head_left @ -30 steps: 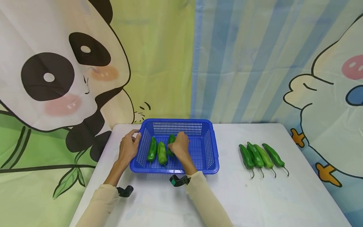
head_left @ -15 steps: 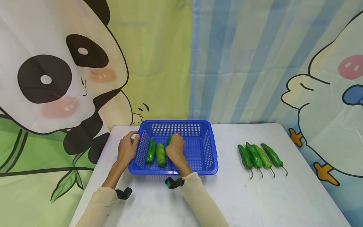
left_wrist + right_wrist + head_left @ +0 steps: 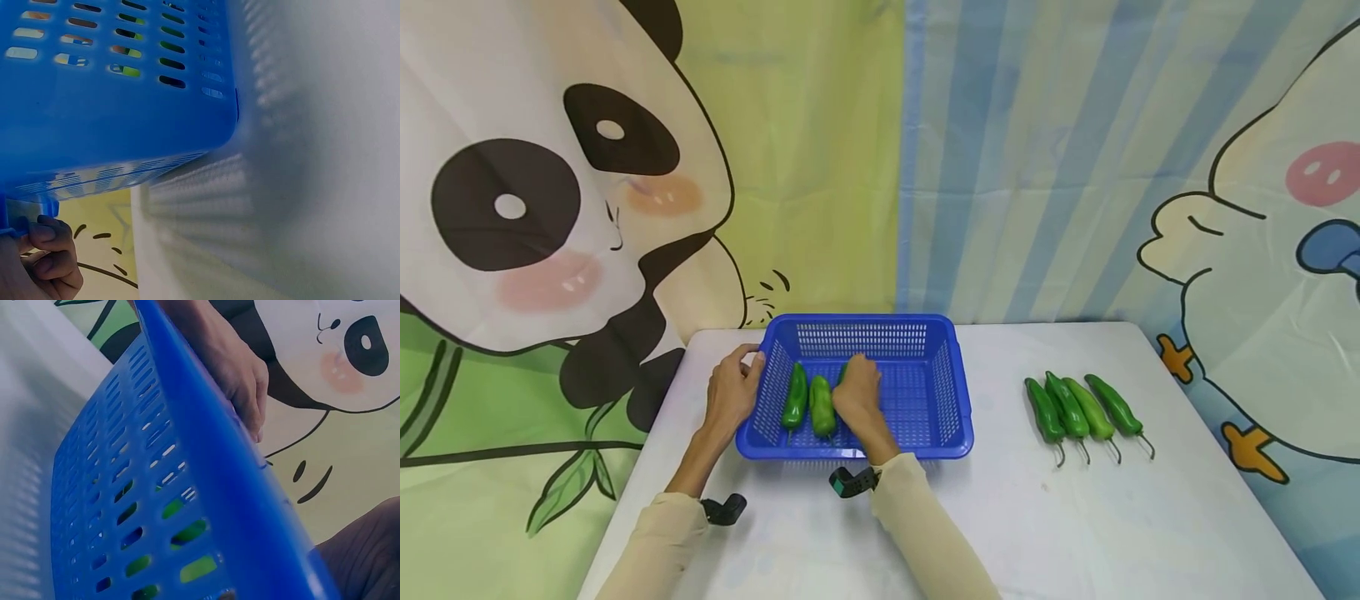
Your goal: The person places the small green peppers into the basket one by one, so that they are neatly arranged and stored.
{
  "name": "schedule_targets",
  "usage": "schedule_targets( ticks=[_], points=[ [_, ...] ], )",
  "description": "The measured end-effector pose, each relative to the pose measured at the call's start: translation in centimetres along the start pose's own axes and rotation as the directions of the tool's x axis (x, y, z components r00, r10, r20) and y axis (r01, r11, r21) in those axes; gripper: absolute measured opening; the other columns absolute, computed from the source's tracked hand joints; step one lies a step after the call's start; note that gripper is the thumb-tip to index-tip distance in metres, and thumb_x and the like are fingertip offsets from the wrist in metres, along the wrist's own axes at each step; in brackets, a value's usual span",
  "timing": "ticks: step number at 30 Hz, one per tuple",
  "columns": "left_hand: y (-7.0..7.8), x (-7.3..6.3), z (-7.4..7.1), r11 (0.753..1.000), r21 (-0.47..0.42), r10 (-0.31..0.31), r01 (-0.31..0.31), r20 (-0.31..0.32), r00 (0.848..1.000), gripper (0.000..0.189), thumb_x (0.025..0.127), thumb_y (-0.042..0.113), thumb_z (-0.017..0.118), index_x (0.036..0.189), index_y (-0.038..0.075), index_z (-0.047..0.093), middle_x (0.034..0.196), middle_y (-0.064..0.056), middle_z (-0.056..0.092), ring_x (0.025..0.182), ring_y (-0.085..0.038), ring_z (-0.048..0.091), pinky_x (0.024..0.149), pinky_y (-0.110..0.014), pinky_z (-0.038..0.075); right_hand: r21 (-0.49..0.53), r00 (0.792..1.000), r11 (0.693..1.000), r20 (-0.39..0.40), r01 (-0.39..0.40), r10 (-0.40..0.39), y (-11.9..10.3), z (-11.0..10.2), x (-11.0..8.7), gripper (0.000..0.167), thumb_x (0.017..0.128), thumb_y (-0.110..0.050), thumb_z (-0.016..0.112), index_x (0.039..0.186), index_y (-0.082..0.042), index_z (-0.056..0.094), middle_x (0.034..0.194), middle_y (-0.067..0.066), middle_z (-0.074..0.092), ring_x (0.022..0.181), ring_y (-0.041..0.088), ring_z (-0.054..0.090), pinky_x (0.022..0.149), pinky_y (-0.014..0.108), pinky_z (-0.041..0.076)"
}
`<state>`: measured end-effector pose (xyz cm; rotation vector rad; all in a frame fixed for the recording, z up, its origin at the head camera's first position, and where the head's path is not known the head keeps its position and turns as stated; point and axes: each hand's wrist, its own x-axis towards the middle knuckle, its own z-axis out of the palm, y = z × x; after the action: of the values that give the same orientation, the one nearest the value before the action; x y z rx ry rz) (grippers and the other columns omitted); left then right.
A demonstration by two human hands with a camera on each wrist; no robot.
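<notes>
My left hand [image 3: 733, 387] holds the left rim of a blue plastic basket [image 3: 850, 454]; in the left wrist view its fingers [image 3: 55, 259] curl at the rim. Inside the basket, a dark green pepper [image 3: 795, 398] and a lighter green pepper [image 3: 822, 407] lie side by side on its left half. My right hand [image 3: 859, 396] reaches down into the basket just right of them and grips a third green pepper [image 3: 842, 372], mostly hidden behind the hand. In the right wrist view the basket wall [image 3: 206, 444] covers most of that hand.
Several green peppers [image 3: 1075, 408] lie in a row on the white table [image 3: 1000, 517], right of the basket, stems toward me. A printed curtain [image 3: 985, 167] hangs behind the table's back edge. Each wrist carries a small black camera [image 3: 726, 508].
My right hand has shifted a little left inside the basket with its pepper, nearer the other two. My left hand keeps its hold on the rim. The head view has drifted slightly.
</notes>
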<state>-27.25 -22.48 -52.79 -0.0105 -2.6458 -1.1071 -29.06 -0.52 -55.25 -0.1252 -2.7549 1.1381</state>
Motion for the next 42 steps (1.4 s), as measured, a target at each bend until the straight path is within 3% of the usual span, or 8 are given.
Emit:
schedule_targets(
  ticks=[4,9,14,20,30,35,37,42],
  points=[
    [-0.1,0.0,-0.1,1.000,-0.004,0.007,-0.007,-0.001,1.000,0.041,0.115,0.027,0.054,0.143,0.000,0.066,0.078,-0.019,0.073,0.064,-0.025,0.062,0.060,-0.035,0.044,-0.014,0.999,0.999,0.017,-0.036,0.036,1.5,2.5,1.6,0.032,0.069,0.006,0.068,0.062,-0.020,0.051,0.071,0.005,0.067,0.085,0.031,0.079,0.070,0.046,0.062],
    [0.0,-0.1,-0.1,1.000,0.002,0.000,0.000,-0.003,1.000,0.041,0.115,0.027,0.054,0.143,0.001,0.067,0.079,-0.018,0.074,0.065,-0.025,0.063,0.062,-0.036,0.043,-0.022,1.000,1.000,0.014,-0.006,0.006,3.6,4.8,3.0,0.037,0.066,0.003,0.068,0.061,-0.025,0.044,0.067,-0.002,0.056,0.078,0.023,0.071,0.069,0.045,0.059],
    [0.1,0.0,0.0,1.000,0.004,0.013,-0.013,-0.015,1.000,0.039,0.114,0.026,0.055,0.142,0.001,0.067,0.078,-0.018,0.073,0.065,-0.026,0.062,0.062,-0.036,0.043,-0.039,0.998,0.997,-0.023,0.059,-0.060,4.7,5.4,3.5,0.035,0.062,-0.001,0.072,0.061,-0.026,0.047,0.068,-0.003,0.062,0.081,0.023,0.074,0.082,0.049,0.063],
    [0.1,0.0,0.0,1.000,0.006,0.010,-0.010,-0.011,1.000,0.041,0.115,0.027,0.055,0.143,0.001,0.067,0.081,-0.019,0.074,0.067,-0.028,0.064,0.063,-0.036,0.044,-0.035,0.999,0.999,-0.003,0.032,-0.032,4.9,5.3,3.7,0.034,0.061,0.002,0.072,0.063,-0.023,0.048,0.071,0.001,0.064,0.086,0.027,0.076,0.094,0.053,0.061],
    [0.1,-0.1,-0.2,1.000,-0.001,0.004,-0.004,-0.009,1.000,0.041,0.115,0.028,0.055,0.143,0.001,0.066,0.079,-0.018,0.072,0.064,-0.025,0.062,0.061,-0.035,0.043,-0.076,1.000,0.997,-0.008,-0.030,0.029,3.5,2.9,2.5,0.029,0.063,-0.005,0.085,0.075,-0.015,0.060,0.081,0.010,0.072,0.090,0.039,0.077,0.079,0.055,0.061],
    [0.2,0.0,-0.1,1.000,-0.002,0.000,0.000,-0.018,1.000,0.040,0.114,0.027,0.055,0.142,0.001,0.068,0.076,-0.016,0.070,0.062,-0.023,0.058,0.060,-0.035,0.041,-0.082,0.998,0.995,-0.001,-0.061,0.061,0.4,-1.9,0.4,0.030,0.073,-0.015,0.097,0.087,-0.005,0.072,0.086,0.013,0.077,0.091,0.040,0.078,0.080,0.056,0.062],
    [0.2,0.0,-0.1,1.000,0.000,-0.001,0.001,-0.019,1.000,0.040,0.114,0.027,0.055,0.142,0.002,0.068,0.076,-0.015,0.070,0.062,-0.022,0.058,0.060,-0.035,0.041,-0.069,0.998,0.995,0.014,-0.066,0.068,-0.7,-4.0,-0.4,0.034,0.075,-0.014,0.098,0.094,0.002,0.075,0.091,0.017,0.079,0.096,0.040,0.078,0.088,0.054,0.062],
    [0.1,-0.2,-0.1,1.000,0.001,-0.001,0.001,-0.021,1.000,0.039,0.114,0.027,0.055,0.141,0.002,0.068,0.075,-0.015,0.070,0.061,-0.022,0.057,0.060,-0.035,0.041,-0.075,0.998,0.996,-0.042,-0.051,0.048,1.6,-3.3,1.4,0.037,0.070,-0.020,0.102,0.084,-0.005,0.071,0.077,0.008,0.072,0.081,0.032,0.074,0.083,0.061,0.057]
  ],
)
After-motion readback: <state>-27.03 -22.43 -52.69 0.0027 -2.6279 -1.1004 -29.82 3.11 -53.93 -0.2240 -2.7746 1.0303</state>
